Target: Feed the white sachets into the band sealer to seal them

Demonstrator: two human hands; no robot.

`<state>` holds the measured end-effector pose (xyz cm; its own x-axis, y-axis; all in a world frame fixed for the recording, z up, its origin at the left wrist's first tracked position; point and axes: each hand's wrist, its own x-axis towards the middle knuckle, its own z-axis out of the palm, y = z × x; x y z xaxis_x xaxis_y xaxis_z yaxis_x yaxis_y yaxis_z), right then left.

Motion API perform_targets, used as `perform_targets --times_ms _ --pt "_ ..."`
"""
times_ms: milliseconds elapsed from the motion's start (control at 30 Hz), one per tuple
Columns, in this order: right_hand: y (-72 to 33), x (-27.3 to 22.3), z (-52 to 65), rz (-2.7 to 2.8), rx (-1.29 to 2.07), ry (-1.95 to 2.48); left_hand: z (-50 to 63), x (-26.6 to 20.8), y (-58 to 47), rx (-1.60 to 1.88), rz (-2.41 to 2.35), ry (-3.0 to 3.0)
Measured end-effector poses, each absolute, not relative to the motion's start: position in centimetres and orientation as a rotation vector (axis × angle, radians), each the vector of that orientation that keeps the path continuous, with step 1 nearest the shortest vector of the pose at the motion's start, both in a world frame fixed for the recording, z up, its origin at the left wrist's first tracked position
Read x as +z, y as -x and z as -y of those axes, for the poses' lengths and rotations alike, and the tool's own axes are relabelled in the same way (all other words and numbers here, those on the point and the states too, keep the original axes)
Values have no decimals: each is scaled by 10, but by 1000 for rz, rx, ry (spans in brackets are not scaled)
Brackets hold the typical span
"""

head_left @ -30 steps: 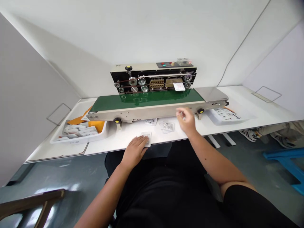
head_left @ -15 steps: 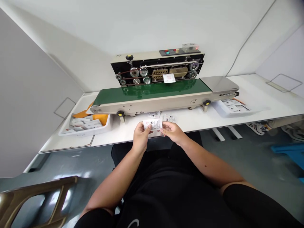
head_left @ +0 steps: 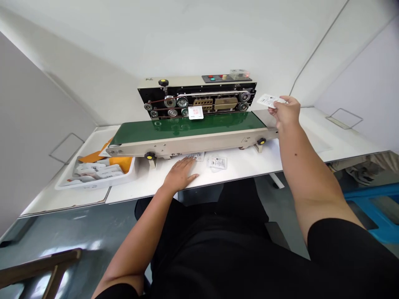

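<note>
Pinched between the thumb and fingers of my right hand is a small white printed packet, raised beside the right end of the band sealing machine. My left hand lies flat on the table, fingers stretched out, with its fingertips at a printed packet just under the conveyor's front edge. Right of that hand, more printed packets lie on the table, partly overlapping. Another white packet with a reddish print sits in the sealer's rollers, above the green conveyor belt.
A white bin holding packets and orange pieces stands at the left. Black knobs with yellow centres stick out from the conveyor's front. A blue stool is on the floor at right, a brown chair at lower left.
My right hand has carried the packet from the front middle up to the sealer's right end. My left hand has let go and come down flat. The packet in the sealer has travelled left.
</note>
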<state>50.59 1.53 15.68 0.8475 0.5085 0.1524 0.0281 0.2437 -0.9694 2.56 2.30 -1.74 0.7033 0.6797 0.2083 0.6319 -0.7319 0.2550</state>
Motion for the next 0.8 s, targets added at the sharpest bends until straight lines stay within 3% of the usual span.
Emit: perform_targets --times_ms 133,333,567,800 --pt "-507 161 -53 327 420 1368 -19 -15 -28 459 -1088 -2723" --pt "-454 151 -63 600 742 1387 -16 -11 -26 426 -1115 -2732" --pt "-408 105 0 942 185 1383 -21 -14 -29 371 -1049 -2795" --pt "-312 6 73 1560 117 1434 -15 -7 -26 430 -780 -2861"
